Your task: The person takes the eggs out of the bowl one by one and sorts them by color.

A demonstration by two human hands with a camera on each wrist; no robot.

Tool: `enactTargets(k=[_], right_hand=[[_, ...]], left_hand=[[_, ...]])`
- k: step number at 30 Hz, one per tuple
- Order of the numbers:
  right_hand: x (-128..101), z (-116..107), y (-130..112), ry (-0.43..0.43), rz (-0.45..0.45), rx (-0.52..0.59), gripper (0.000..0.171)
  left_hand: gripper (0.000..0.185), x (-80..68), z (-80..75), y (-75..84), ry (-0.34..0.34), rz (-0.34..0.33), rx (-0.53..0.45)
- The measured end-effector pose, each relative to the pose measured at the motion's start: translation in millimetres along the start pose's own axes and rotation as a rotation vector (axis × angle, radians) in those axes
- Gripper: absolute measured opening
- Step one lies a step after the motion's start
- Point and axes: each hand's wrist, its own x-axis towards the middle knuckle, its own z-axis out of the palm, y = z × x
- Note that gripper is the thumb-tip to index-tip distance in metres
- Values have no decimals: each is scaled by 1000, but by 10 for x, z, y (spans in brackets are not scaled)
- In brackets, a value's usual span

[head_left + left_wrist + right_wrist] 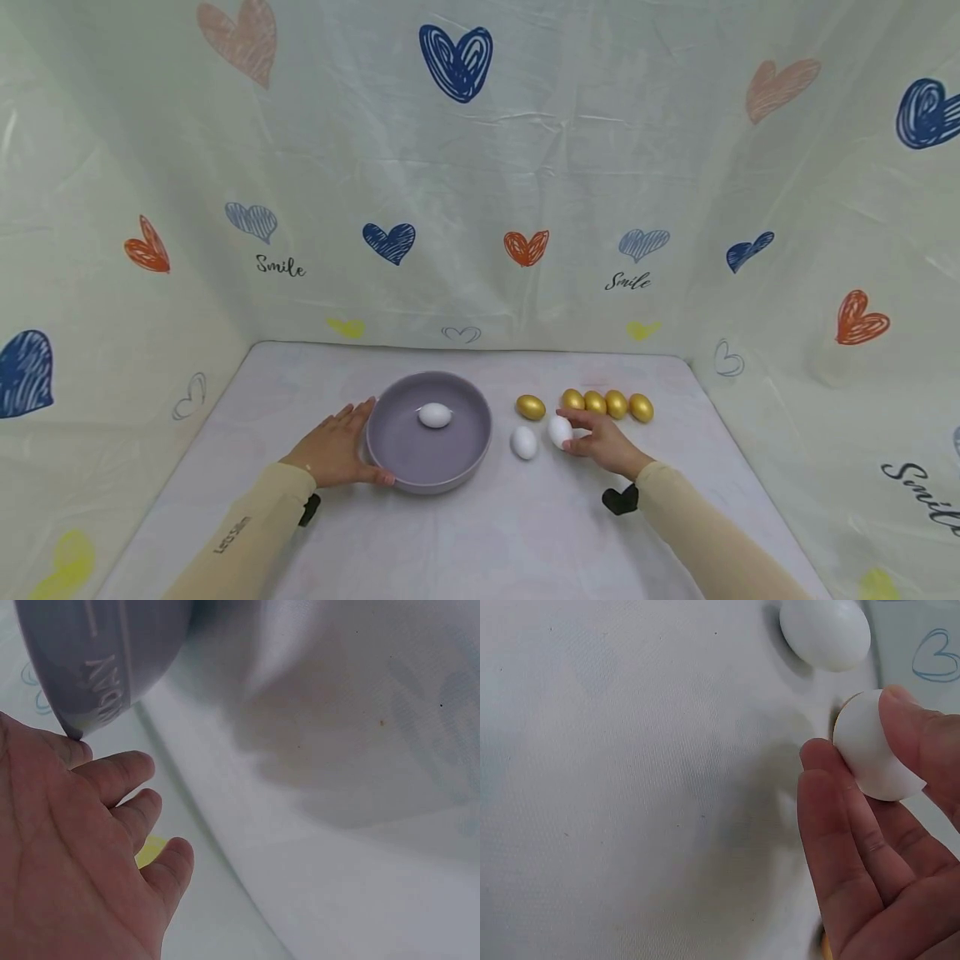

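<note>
Hands, two, well apart on the tabletop (480, 533). Left hand (333, 450): fingers straight, palm against the outer wall of the grey bowl (397, 467); one white egg in the bowl (434, 415). Right hand (603, 444): fingertips pinching a held white egg (559, 432); second loose white egg (523, 442) just beside. Five gold eggs (615, 405) behind, head view only. Left wrist view: raised lettering on the bowl's wall. Right wrist view: thumb and fingers wrapped round the egg.
</note>
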Motion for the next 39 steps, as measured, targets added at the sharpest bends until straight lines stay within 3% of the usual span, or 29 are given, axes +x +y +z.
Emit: enactTargets(k=[11, 20, 39], right_hand=[[26, 36, 77, -26, 37, -38, 58], [21, 81, 84, -58, 80, 89, 59], [7, 85, 69, -12, 81, -91, 65]], left_hand=[[137, 17, 18, -17, 1, 0, -2], [138, 34, 54, -59, 11, 4, 6], [139, 53, 89, -106, 21, 9, 4]])
